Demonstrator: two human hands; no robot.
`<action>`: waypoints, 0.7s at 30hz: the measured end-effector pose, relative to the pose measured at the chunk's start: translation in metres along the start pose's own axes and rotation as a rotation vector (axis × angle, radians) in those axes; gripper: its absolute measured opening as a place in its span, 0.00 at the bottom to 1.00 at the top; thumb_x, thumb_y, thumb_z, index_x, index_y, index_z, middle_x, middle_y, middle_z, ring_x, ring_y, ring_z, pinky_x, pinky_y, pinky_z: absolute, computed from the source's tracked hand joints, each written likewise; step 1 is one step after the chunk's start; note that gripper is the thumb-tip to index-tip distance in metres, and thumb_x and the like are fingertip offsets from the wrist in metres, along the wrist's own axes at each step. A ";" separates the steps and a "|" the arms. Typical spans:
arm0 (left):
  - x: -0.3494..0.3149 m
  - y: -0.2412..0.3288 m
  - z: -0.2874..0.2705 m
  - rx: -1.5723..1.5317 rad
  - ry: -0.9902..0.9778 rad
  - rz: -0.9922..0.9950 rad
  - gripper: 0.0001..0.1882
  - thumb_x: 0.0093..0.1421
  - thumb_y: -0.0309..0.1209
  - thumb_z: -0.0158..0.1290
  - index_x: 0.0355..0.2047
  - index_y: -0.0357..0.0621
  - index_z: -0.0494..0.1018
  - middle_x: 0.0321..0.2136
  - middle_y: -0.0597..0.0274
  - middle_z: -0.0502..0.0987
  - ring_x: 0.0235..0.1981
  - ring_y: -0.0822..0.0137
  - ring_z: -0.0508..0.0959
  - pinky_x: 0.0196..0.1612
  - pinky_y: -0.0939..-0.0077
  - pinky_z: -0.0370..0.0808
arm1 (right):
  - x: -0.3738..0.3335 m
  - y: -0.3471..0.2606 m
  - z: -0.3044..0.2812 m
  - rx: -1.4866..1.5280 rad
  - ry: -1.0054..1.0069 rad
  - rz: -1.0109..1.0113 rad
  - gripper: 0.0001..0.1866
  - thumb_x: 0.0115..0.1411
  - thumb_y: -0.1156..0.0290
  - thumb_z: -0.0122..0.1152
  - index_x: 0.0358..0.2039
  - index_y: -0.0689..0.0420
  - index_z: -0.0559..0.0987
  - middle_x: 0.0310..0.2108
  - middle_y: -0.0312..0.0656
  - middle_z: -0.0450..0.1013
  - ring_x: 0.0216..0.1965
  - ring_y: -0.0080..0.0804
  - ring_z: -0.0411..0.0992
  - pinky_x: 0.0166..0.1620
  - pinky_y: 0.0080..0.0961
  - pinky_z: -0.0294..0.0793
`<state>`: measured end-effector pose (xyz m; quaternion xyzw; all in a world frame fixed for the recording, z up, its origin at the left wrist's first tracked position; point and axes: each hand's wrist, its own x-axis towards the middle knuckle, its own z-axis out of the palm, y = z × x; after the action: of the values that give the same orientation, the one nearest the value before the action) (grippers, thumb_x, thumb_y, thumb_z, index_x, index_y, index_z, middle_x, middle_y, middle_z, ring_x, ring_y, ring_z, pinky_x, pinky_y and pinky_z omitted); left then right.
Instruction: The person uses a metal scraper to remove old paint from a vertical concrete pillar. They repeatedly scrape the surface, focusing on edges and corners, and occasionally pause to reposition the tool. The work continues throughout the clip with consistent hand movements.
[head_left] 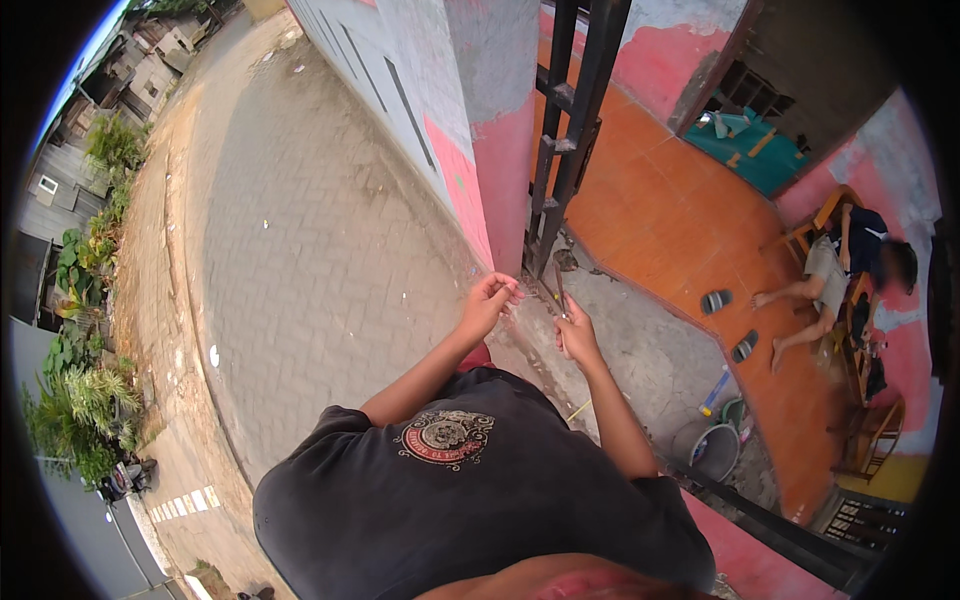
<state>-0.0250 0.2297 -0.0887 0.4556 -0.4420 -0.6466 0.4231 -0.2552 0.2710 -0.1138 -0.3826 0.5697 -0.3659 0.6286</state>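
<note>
My left hand (490, 303) is raised in front of me at the foot of the pink and grey pillar (503, 180). Its thumb and fingers are curled together in a pinch; whatever they hold, if anything, is too small to make out. Beside it, to the right, my right hand (576, 333) is closed around a thin, dark, stick-like tool (560, 293) that points up and away from me. The tool's exact kind does not show. Beyond both hands stands a dark metal gate (566, 130) next to the pillar.
A paved lane (300, 230) runs along the left, edged by plants (90, 390). To the right lies an orange tiled porch (650, 180) with sandals (716, 301) and a person (830, 270) seated on a wooden chair. A grey bucket (708, 452) stands at the lower right.
</note>
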 end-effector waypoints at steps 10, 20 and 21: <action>0.064 0.007 0.060 -0.265 -0.128 -0.165 0.17 0.72 0.39 0.51 0.55 0.43 0.70 0.48 0.59 0.79 0.49 0.66 0.79 0.50 0.67 0.79 | 0.016 -0.063 -0.010 -0.126 -0.032 -0.214 0.30 0.62 0.80 0.60 0.63 0.61 0.60 0.35 0.43 0.77 0.28 0.22 0.74 0.24 0.20 0.72; 0.170 0.091 0.054 -0.752 -0.210 0.104 0.11 0.71 0.39 0.52 0.48 0.48 0.76 0.47 0.59 0.82 0.49 0.67 0.80 0.54 0.62 0.76 | 0.079 -0.192 -0.063 0.512 -0.506 -0.061 0.29 0.66 0.74 0.56 0.67 0.56 0.63 0.37 0.45 0.71 0.23 0.21 0.66 0.26 0.18 0.67; 0.174 0.098 0.052 -0.748 -0.201 0.148 0.11 0.72 0.38 0.52 0.47 0.48 0.76 0.46 0.59 0.82 0.49 0.67 0.80 0.54 0.61 0.76 | 0.089 -0.199 -0.065 0.587 -0.540 -0.033 0.29 0.66 0.73 0.55 0.67 0.55 0.63 0.37 0.45 0.70 0.22 0.21 0.65 0.25 0.17 0.66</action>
<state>-0.1001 0.0490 -0.0220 0.1715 -0.2466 -0.7722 0.5600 -0.3171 0.0997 0.0227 -0.2783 0.2488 -0.4095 0.8324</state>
